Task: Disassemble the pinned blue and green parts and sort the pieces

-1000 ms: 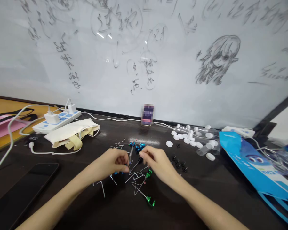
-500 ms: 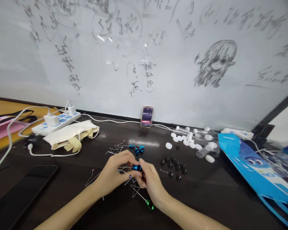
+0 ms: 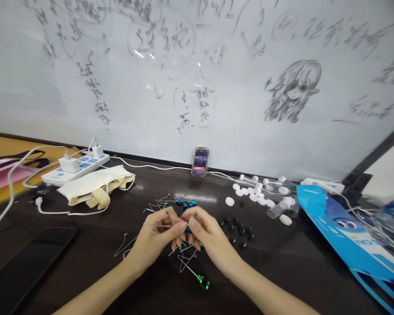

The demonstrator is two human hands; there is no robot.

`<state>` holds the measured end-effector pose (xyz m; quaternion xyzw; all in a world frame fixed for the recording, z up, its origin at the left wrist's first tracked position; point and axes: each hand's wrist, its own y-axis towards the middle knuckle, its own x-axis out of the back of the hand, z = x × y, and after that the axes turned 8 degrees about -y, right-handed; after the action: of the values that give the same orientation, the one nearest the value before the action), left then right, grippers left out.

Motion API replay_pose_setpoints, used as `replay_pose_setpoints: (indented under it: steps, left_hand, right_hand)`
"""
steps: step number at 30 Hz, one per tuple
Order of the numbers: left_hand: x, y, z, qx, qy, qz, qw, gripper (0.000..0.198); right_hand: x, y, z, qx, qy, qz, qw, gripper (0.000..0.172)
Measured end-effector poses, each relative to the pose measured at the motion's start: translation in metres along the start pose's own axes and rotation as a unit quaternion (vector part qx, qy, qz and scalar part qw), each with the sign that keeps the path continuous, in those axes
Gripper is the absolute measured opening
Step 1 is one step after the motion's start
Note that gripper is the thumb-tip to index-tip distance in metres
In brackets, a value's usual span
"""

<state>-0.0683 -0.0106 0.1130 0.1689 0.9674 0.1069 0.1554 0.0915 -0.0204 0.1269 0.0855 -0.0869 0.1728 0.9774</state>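
Note:
My left hand [image 3: 156, 238] and my right hand [image 3: 205, 236] meet over the dark table [image 3: 282, 271], fingers pinched together. The left pinches a thin bent wire [image 3: 157, 224] that sticks out to the left. The right pinches a small blue metal piece [image 3: 187, 228] at the wire's end. Under the hands lies a tangle of bent wires [image 3: 184, 258], one ending in a green metal piece [image 3: 202, 282]. More blue pieces [image 3: 184, 202] lie just beyond the hands.
Several small black caps [image 3: 238, 229] lie right of the hands, with white caps and clear tubes [image 3: 265, 199] beyond. A blue printed bag [image 3: 348, 232] is at right. A cloth bag [image 3: 95, 186], power strip [image 3: 74, 166] and dark phone [image 3: 22, 267] sit left. A whiteboard [image 3: 197, 78] backs the table.
Both hands drew together from apart over the wire pile, and the left now holds a wire out level, with the right's blue piece at its end.

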Motion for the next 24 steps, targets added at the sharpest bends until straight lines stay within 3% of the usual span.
replay_pose_setpoints:
  steps: [3, 7, 12, 15, 18, 22, 24]
  left_hand:
    - [-0.005, -0.004, 0.0, 0.005, -0.007, 0.012, 1.0, 0.025]
    - [-0.008, -0.008, -0.002, -0.006, -0.003, -0.003, 1.0, 0.024]
    - [-0.006, -0.006, -0.004, -0.014, 0.017, -0.007, 1.0, 0.023]
    - [-0.003, -0.003, -0.005, -0.025, 0.011, -0.031, 0.999, 0.024]
    - [-0.001, -0.001, -0.004, -0.029, 0.004, -0.037, 0.999, 0.023]
    - [0.0, 0.0, -0.005, -0.024, 0.019, -0.024, 0.999, 0.022]
    - [0.0, 0.001, -0.006, -0.027, 0.017, -0.036, 0.999, 0.022]
  right_hand:
    - [0.008, 0.003, 0.002, -0.025, -0.05, 0.031, 0.998, 0.044]
    - [0.016, 0.005, 0.01, -0.004, -0.033, 0.018, 0.999, 0.03]
    - [0.019, 0.002, 0.017, -0.025, -0.057, 0.098, 0.993, 0.046]
    - [0.017, 0.001, 0.019, 0.001, -0.048, 0.066, 0.997, 0.028]
    - [0.015, 0.001, 0.018, 0.007, -0.057, 0.034, 0.998, 0.036]
    - [0.013, 0.0, 0.015, -0.023, -0.064, 0.089, 0.994, 0.051]
    - [0.015, 0.001, 0.015, -0.02, -0.053, 0.089, 0.994, 0.037]
